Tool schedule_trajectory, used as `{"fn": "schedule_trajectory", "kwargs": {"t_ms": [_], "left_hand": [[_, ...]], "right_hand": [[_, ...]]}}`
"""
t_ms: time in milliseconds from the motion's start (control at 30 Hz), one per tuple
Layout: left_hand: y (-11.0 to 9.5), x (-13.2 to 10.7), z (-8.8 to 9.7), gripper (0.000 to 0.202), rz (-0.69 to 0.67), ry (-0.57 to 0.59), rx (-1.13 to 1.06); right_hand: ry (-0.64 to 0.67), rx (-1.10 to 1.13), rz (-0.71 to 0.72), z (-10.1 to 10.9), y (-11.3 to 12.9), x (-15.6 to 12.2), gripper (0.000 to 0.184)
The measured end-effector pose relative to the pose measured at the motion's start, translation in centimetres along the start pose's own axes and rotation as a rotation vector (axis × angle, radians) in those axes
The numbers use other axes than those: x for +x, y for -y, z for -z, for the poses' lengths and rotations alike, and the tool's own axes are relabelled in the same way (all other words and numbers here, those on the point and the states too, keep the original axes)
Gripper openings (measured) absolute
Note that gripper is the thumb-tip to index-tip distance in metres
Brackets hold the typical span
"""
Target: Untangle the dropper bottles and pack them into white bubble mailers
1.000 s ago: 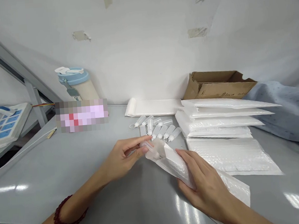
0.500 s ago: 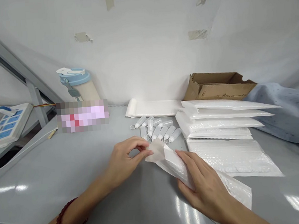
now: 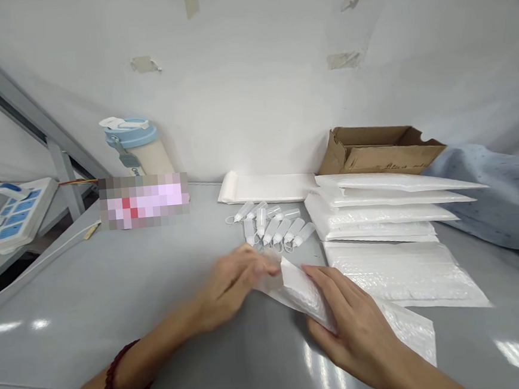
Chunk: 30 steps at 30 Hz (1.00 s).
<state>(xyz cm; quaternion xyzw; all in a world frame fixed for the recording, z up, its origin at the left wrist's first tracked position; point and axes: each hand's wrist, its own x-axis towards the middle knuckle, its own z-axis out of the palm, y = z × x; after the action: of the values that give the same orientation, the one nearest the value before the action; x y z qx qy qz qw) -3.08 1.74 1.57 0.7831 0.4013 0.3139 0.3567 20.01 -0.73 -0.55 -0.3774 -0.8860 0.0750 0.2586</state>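
Observation:
My right hand (image 3: pixel 353 325) is closed around a white bubble mailer (image 3: pixel 305 290), thumb below and fingers over the top. The mailer lies slanted, its flap end up and to the left, its other end coming out beyond the hand. My left hand (image 3: pixel 239 283), smeared by motion, has its fingers closed at the flap; the fingertips cover part of it. Just behind the flap lie several small clear plastic squeeze bottles (image 3: pixel 269 232) with tethered caps. To the right, several more bubble mailers (image 3: pixel 404 270) are piled and overlapping.
Against the wall are a white padded envelope (image 3: pixel 272 187) and an open cardboard box (image 3: pixel 385 157). A blue-lidded tumbler (image 3: pixel 146 152) stands at the back left, near a blurred pink item (image 3: pixel 147 200). A power strip (image 3: pixel 23 216) is at far left, blue fabric (image 3: pixel 493 194) at right.
My left hand has shifted right and slightly down over the flap, now covering more of it. My right hand keeps its hold, and the mailer has barely moved.

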Motion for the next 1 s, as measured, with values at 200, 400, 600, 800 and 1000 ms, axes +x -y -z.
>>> {"fn": "schedule_trajectory", "kwargs": {"t_ms": [200, 400, 600, 800, 1000], "left_hand": [[4.0, 0.6, 1.0, 0.033, 0.142, -0.316, 0.383], [6.2, 1.0, 0.3, 0.061, 0.180, -0.104, 0.569], [5.9, 1.3, 0.3, 0.063, 0.204, -0.095, 0.587], [4.8, 0.9, 1.4, 0.032, 0.339, -0.181, 0.481], [3.7, 0.9, 2.2, 0.011, 0.490, -0.280, 0.497]], "right_hand": [[0.055, -0.004, -0.041, 0.3, 0.2, -0.1, 0.055], [0.093, 0.008, -0.041, 0.4, 0.3, 0.0, 0.056], [0.088, 0.003, -0.027, 0.2, 0.2, -0.1, 0.055], [0.093, 0.013, -0.071, 0.2, 0.2, 0.0, 0.054], [0.080, 0.023, -0.082, 0.1, 0.1, 0.0, 0.054]]}}
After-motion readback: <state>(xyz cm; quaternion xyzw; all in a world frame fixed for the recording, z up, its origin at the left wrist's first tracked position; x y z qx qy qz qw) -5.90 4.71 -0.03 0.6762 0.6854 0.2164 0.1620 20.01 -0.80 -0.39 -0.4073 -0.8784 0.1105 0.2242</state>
